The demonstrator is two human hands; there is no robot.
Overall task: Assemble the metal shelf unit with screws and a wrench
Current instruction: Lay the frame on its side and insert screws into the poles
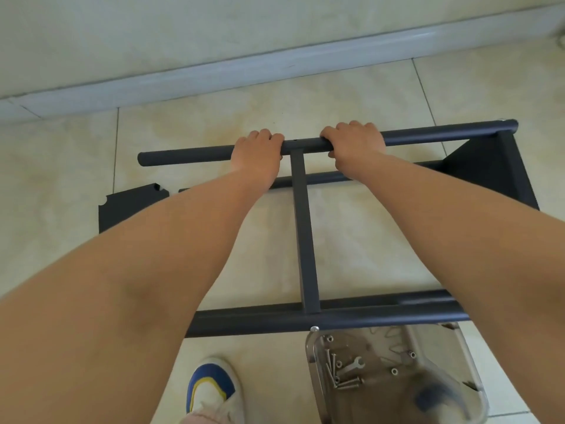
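Observation:
A dark grey metal shelf frame lies on the tiled floor. Its far tube point(189, 154) runs left to right, and a flat crossbar point(304, 234) joins it to the near tubes point(260, 319). My left hand point(258, 151) and my right hand point(356, 143) both grip the far tube, one on each side of the crossbar joint. A shelf panel point(489, 169) is fixed at the frame's right end. A small silver wrench point(354, 365) and several screws point(342, 382) lie in a clear plastic tray point(315, 347) near my feet. A screw head point(314, 328) sticks out of the near tube.
A loose dark shelf panel point(122, 209) lies flat at the left, partly under my left forearm. A grey skirting board point(214, 71) and the wall run along the far side. My shoe point(211, 390) stands left of the tray.

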